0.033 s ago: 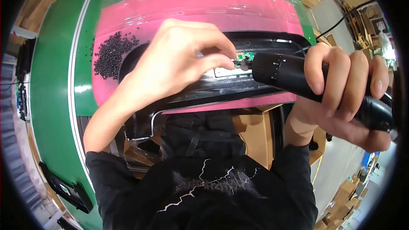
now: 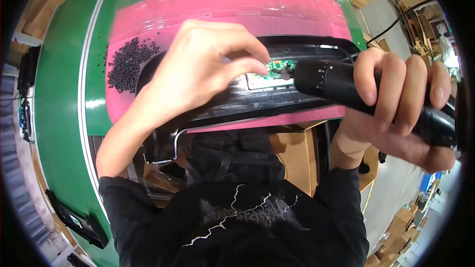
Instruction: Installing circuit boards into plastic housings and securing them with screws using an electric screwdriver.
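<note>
Bright, fisheye-bent view (glare on green table [image 2: 62,118])

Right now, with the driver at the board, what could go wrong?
1. Slip: the right hand holds the black power driver with its nose right at the circuit board; a skid might scratch the board.
2. Pinch: the left hand has its fingertips close to that nose, so they could get caught.
3. Spill: the loose pile of small black pieces lies beside the black housing; a bump might scatter some.
</note>
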Demonstrator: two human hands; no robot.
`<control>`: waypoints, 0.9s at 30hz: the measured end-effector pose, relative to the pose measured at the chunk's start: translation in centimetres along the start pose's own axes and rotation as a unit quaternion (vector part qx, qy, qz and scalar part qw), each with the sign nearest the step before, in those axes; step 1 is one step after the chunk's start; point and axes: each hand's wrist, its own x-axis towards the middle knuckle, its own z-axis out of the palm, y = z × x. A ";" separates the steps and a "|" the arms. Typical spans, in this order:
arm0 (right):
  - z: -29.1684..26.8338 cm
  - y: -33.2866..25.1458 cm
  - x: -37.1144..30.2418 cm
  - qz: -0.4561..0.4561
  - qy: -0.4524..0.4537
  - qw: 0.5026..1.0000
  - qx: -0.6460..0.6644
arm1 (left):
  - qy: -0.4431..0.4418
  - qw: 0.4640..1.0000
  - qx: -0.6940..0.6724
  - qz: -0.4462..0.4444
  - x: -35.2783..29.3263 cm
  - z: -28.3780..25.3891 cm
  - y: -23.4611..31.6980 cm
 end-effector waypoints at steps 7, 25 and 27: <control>-4.7 2.8 0.2 0.084 -0.013 0.995 -0.058 | -0.028 0.997 0.005 -0.068 -0.8 1.3 -4.7; -7.0 5.6 -0.5 0.162 0.118 0.970 -0.135 | -0.102 0.992 0.068 0.009 -0.9 3.7 -6.4; -7.2 5.7 -0.1 0.174 0.107 0.968 -0.147 | -0.109 0.991 0.079 0.009 -0.8 3.8 -6.6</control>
